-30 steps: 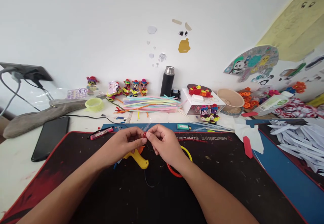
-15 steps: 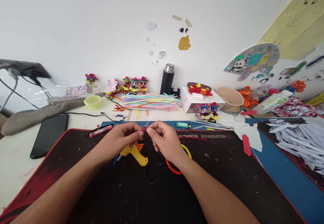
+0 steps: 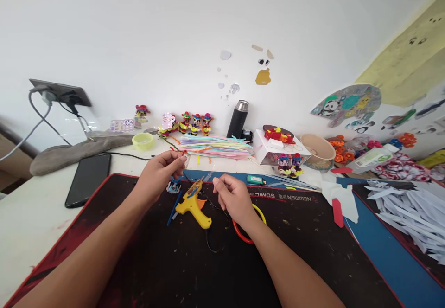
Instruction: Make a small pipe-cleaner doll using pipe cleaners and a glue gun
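My left hand (image 3: 162, 173) is raised over the back edge of the mat, thumb and fingers pinched on a small red piece (image 3: 184, 152); its exact kind is too small to make out. To its right, my right hand (image 3: 233, 195) hovers with thumb and index finger pressed together, and whatever they may hold does not show. Between and below the hands lies a yellow glue gun (image 3: 196, 208), its nozzle toward the wall. A small blue-and-white item (image 3: 174, 186) sits under my left hand. Partly behind my right wrist is a red and yellow ring (image 3: 243, 238).
Along the wall stand several small fuzzy figures (image 3: 196, 125), a bundle of pastel pipe cleaners (image 3: 215, 146), a black thermos (image 3: 238, 120) and a white box (image 3: 281, 148). A phone (image 3: 88, 180) lies left. White paper strips (image 3: 413, 215) are heaped at right.
My hands have moved apart; the left went left and up with the red piece. The view has shifted, and more of the glue gun and the blue-and-white item show.
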A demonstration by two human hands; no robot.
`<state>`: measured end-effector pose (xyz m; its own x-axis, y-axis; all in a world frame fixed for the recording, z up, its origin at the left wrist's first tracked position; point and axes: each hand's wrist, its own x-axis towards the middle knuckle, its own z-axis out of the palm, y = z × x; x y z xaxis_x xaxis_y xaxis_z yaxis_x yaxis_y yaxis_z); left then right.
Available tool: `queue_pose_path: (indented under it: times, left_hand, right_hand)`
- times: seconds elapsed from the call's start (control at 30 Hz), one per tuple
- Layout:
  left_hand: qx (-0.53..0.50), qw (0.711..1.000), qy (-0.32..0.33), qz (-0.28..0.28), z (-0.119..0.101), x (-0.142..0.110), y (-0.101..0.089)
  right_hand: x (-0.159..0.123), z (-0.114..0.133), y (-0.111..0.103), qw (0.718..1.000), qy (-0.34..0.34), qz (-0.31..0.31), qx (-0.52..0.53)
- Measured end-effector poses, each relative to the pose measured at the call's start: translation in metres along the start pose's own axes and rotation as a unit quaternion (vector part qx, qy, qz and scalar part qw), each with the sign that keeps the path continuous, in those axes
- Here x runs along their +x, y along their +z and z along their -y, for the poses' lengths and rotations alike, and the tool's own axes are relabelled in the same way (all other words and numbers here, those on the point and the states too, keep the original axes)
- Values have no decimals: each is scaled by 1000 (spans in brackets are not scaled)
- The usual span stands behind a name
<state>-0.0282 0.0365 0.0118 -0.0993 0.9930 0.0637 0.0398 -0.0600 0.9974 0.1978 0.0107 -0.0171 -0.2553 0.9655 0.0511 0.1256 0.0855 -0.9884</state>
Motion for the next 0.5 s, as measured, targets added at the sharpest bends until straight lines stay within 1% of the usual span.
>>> queue_pose_path:
  times: [0.1, 0.17, 0.27, 0.37, 0.5]
  left_hand:
    - [-9, 1000, 3, -2, 3, 3, -1]
    - [-13, 1000, 7, 1, 6, 4, -2]
    - [-13, 1000, 13, 5, 9, 6, -2]
    - [-13, 1000, 13, -2, 9, 7, -3]
    - [-23, 1000, 19, 1, 9, 7, -4]
  right_hand:
    - [-1, -3, 8, 1000, 14, 6, -24]
    - [-2, -2, 14, 999, 27, 20, -35]
    - [-9, 1, 21, 997, 23, 33, -59]
    - [-21, 3, 26, 992, 8, 32, -119]
    - [-41, 5, 27, 974, 5, 51, -219]
